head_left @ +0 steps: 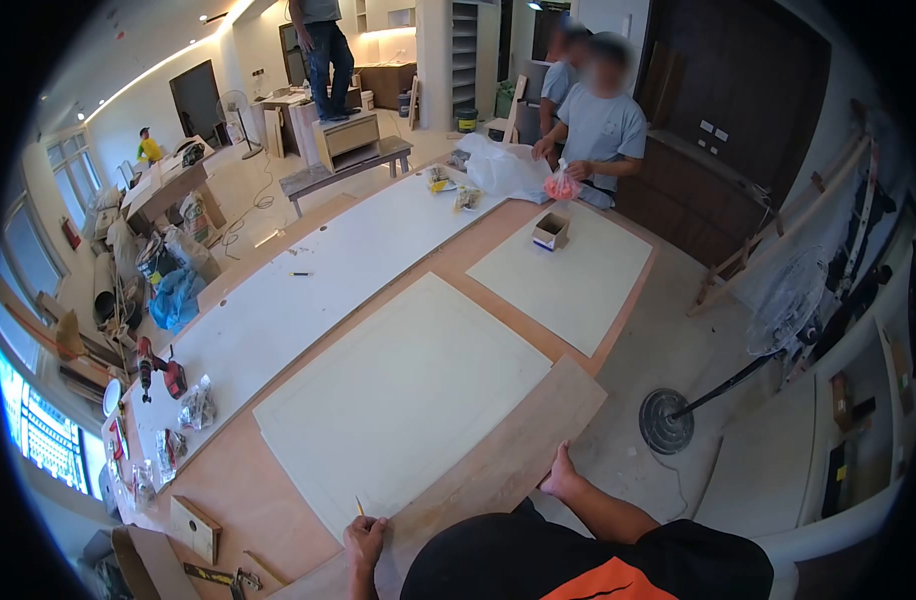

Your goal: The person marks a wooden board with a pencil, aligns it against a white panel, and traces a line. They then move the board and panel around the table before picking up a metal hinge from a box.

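Note:
My left hand (365, 541) is closed round a yellow pencil (360, 507), its tip pointing up, by the near edge of a white panel (408, 390). A long brown wooden board (508, 430) lies along that panel's near side. My right hand (558, 474) grips the board's near edge toward its right end; the fingers are partly hidden under it. The white panel rests on a larger reddish-brown sheet (288, 500).
A red drill (161, 372) and bags of hardware (198, 402) lie at the left. A small open box (551, 231) sits on a second panel (588, 290). Across the table a person (603, 125) holds a bag of red items (563, 183). A fan base (667, 420) stands right.

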`<state>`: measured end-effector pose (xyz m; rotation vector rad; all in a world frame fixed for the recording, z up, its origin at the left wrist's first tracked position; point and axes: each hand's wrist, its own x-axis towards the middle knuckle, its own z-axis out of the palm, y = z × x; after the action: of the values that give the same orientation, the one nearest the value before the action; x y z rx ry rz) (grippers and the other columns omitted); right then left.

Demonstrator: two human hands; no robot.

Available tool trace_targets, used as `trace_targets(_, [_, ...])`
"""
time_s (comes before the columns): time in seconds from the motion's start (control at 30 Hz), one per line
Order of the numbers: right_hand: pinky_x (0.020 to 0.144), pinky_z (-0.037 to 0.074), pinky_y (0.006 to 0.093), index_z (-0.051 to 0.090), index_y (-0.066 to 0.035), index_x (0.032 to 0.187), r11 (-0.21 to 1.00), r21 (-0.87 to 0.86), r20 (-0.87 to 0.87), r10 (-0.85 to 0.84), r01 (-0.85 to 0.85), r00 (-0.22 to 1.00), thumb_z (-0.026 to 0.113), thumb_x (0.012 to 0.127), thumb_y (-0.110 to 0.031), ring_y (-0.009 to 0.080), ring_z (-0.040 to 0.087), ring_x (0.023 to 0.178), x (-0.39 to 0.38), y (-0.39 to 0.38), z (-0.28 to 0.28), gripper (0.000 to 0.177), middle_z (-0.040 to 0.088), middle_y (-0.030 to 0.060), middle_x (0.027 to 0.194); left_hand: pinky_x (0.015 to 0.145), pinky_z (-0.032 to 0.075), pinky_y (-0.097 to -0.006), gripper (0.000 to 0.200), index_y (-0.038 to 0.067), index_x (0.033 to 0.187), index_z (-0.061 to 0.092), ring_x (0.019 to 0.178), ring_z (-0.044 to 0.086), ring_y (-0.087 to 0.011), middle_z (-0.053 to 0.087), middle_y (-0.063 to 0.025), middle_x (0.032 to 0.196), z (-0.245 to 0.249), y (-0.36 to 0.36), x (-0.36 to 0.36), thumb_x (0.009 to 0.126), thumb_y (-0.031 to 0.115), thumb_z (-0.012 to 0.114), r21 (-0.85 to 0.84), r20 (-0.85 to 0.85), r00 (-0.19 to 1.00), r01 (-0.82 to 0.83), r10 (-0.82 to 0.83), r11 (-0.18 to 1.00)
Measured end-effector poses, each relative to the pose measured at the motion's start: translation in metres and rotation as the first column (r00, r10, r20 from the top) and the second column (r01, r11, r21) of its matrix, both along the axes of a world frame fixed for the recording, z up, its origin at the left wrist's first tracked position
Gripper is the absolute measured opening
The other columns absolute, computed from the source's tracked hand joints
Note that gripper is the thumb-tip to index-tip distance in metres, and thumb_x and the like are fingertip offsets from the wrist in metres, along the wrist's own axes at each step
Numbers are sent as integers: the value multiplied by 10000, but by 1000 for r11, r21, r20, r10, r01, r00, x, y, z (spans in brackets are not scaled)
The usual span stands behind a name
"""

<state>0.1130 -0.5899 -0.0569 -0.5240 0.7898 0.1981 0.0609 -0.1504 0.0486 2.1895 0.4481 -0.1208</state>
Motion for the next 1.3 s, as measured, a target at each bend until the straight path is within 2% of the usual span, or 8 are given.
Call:
trace_targets(0.17, [1134, 263, 643, 299, -176, 1539, 999, 4, 16, 32, -33, 999, 214, 925, -792, 386, 306, 1449, -3, 0, 2, 874, 328, 115, 1590, 671, 523, -405, 329, -47, 816, 699, 667, 668, -290, 680, -188, 701, -5, 0, -2, 800, 279, 739, 30, -33, 999, -31, 32, 999])
trace_targets(0.33, [1152, 271, 602, 315, -174, 1532, 998, -56, -56, 26, -29, 998, 208, 930, -787, 349, 334, 1442, -7, 3, 14, 866, 363, 97, 1574, 687, 527, -407, 349, -51, 825, 696, 690, 676, -302, 685, -208, 727, -8, 9, -3, 811, 296, 719, 58, -66, 998, 17, -13, 998])
trace_targets(0.4, [1155, 278, 589, 320, -169, 1528, 998, -58, -84, 21, -25, 996, 203, 939, -776, 339, 343, 1438, -13, 0, 13, 854, 373, 99, 1568, 691, 529, -406, 325, -35, 839, 705, 714, 682, -297, 697, -204, 778, 2, 10, -7, 808, 286, 737, -6, -80, 994, 73, -73, 997])
trace_targets(0.73, [1158, 309, 520, 311, -163, 1533, 991, -100, -58, 78, -84, 995, 191, 970, -733, 308, 379, 1419, -13, -1, 33, 811, 391, 83, 1557, 679, 520, -415, 316, -13, 781, 676, 730, 654, -324, 661, -177, 784, -14, 50, -57, 722, 263, 818, 197, -132, 979, 179, -154, 964])
trace_targets(0.97, [1146, 329, 519, 313, -164, 1530, 984, -67, -39, 160, -162, 986, 199, 961, -746, 299, 379, 1423, 15, 8, 32, 821, 390, 84, 1558, 655, 499, -382, 300, -39, 753, 664, 693, 625, -268, 657, -160, 754, -7, 52, -49, 710, 219, 812, 75, -295, 951, -72, 91, 995])
trace_targets(1.07, [1139, 332, 530, 309, -157, 1528, 981, -80, -231, 155, -177, 961, 197, 948, -765, 313, 387, 1419, 26, 17, 39, 848, 400, 86, 1552, 640, 492, -366, 295, -41, 740, 660, 676, 614, -234, 657, -144, 731, -16, 60, -45, 702, 208, 814, 62, -329, 937, -104, 119, 993])
trace_targets(1.17, [1119, 347, 557, 295, -164, 1531, 959, -121, -270, 215, -255, 939, 194, 944, -774, 333, 388, 1417, 28, 15, 40, 852, 385, 89, 1560, 630, 489, -359, 289, -34, 735, 663, 659, 607, -214, 660, -133, 714, -13, 57, -33, 691, 207, 818, 60, -331, 933, -129, 142, 990])
trace_targets(1.3, [906, 520, 520, 416, -73, 1424, 827, -125, -378, 471, -548, 797, 214, 942, -773, 338, 594, 1199, 36, -2, 47, 874, 558, 177, 1368, 628, 489, -351, 285, -22, 731, 668, 652, 601, -198, 666, -118, 704, -18, 56, -26, 681, 213, 821, 22, -292, 938, -189, 187, 982])
